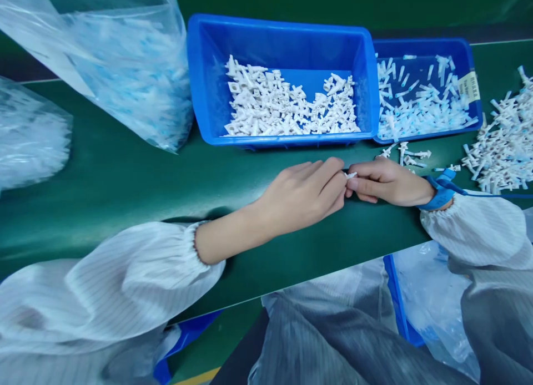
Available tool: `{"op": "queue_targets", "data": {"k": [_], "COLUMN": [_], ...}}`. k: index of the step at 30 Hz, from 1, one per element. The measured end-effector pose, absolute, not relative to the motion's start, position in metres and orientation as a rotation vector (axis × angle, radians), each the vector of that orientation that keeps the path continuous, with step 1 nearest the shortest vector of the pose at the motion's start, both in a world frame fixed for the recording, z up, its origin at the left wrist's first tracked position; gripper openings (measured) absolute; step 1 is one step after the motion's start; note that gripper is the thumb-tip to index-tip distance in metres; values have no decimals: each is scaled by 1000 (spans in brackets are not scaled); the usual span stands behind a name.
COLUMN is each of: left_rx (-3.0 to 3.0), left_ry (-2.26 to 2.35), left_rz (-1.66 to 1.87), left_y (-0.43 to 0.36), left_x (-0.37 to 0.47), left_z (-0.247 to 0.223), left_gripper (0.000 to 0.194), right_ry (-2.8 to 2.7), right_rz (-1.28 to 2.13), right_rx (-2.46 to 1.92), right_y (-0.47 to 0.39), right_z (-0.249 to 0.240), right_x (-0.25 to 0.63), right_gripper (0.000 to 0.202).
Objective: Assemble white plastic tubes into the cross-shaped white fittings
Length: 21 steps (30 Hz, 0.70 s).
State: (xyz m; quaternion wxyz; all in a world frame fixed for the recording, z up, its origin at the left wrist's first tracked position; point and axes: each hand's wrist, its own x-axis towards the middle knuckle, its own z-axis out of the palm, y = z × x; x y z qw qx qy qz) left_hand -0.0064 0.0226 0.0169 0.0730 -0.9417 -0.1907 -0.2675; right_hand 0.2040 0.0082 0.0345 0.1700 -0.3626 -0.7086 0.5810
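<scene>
My left hand [310, 191] and my right hand [385, 181] meet fingertip to fingertip, just in front of the large blue bin. Between them shows a small white plastic part [351, 175], pinched by the thumb and fingers of my right hand. The left fingers are curled closed against the same part, and their tips are mostly hidden behind the knuckles. White plastic fittings [278, 105] are heaped in the large bin [283, 140]. Slim white-and-light-blue pieces [425, 116] fill much of the smaller blue tray [449, 132]. Several joined pieces [410, 153] lie just beyond my right hand.
A big pile of white-and-blue pieces [506, 138] lies on the green work surface [125, 191] at the right. Two clear bags of parts, one larger [137, 74] and one smaller [31, 135], stand at the left. A blue wrist strap [439, 191] with a cord circles my right wrist.
</scene>
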Motion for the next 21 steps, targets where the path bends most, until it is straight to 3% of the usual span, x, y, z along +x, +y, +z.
{"op": "queue_targets", "data": {"k": [11, 21], "left_rx": [-3020, -2976], "left_ry": [-614, -676], "left_rz": [-1062, -1050], "left_y": [22, 23], "left_x": [-11, -11], "left_z": [4, 4], "left_gripper": [11, 19], "right_ry": [-2265, -2068], "right_rz": [1507, 1737], "right_rx": [-988, -1081], "right_y": [9, 7], "right_z": [35, 40], "right_x": [205, 206], "right_gripper": [31, 28]}}
